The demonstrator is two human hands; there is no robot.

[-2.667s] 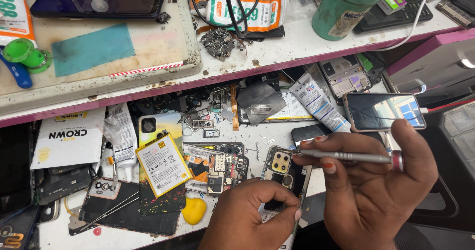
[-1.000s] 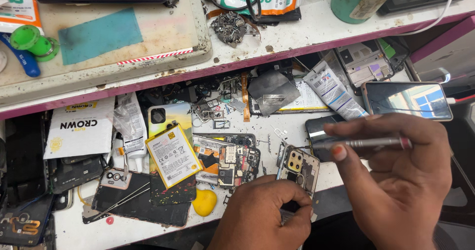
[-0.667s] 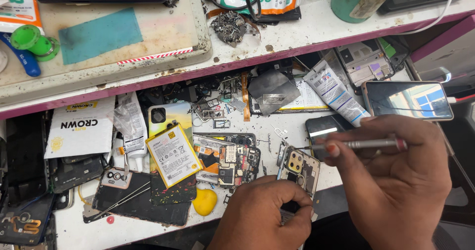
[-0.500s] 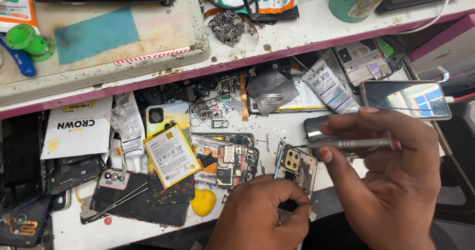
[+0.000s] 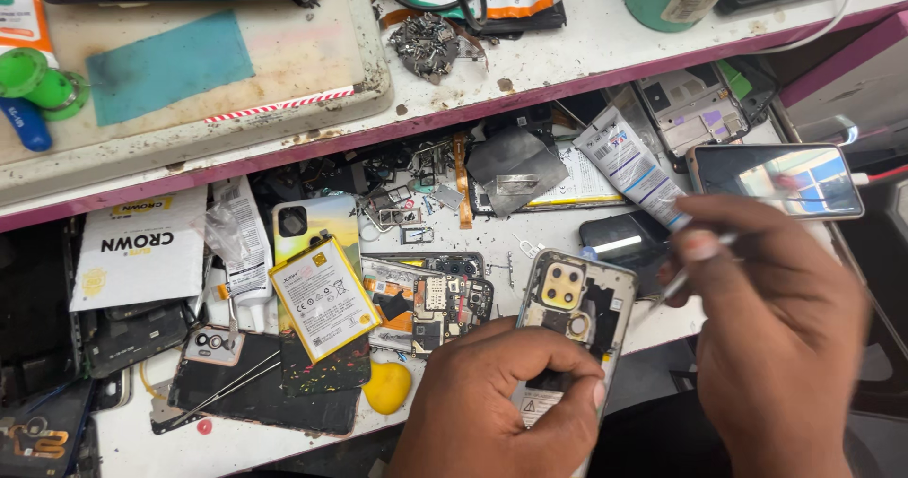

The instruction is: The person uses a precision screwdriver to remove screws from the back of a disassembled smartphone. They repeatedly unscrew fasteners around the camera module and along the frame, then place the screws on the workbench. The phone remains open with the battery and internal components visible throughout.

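Left hand (image 5: 511,398) grips the opened phone frame (image 5: 572,312), tilted camera-side up for access; right hand (image 5: 776,336) pinches a slim metal tool (image 5: 695,260), poised beside it.

The left grip (image 5: 501,393) closes round the lower end of the opened phone frame (image 5: 572,312), at the near edge of the surface (image 5: 558,227). Just left of that grip lies the bare circuit board (image 5: 430,298), and further left the flat battery (image 5: 323,295), resting partly on a phone back cover (image 5: 312,227) behind it. The right grip (image 5: 771,327) stands to the right of the frame, holding a thin tool (image 5: 695,260) that points toward it. Behind the right grip lies a glue tube (image 5: 629,166), and to its far right a lit phone (image 5: 776,180). Behind everything runs the upper shelf (image 5: 530,81), carrying a work mat (image 5: 203,71).
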